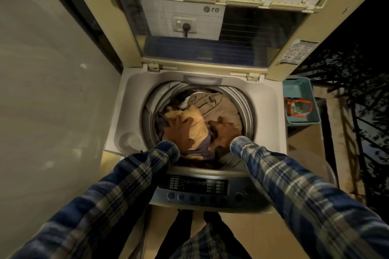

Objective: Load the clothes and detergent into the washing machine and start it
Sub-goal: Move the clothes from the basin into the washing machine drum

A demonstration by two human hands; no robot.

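Head view: washer (pixel 117 132) stands tight against a wall (pixel 52 69) on its left, with a basket (pixel 294 88) just beside its right; lid (pixel 210 27) is raised upright at the back, leaving the drum (pixel 246 107) mouth free from above; both hands are inside the drum, apart; left hand (pixel 179 130) lies spread on a yellow cloth (pixel 196 126); right hand (pixel 224 132) presses splayed fingers on the clothes (pixel 219 103); clothes fill the drum; basket holds a red-edged packet (pixel 297 107).

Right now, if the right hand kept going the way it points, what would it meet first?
The tan garment in the drum; the right hand seems to rest on it, depth unclear.
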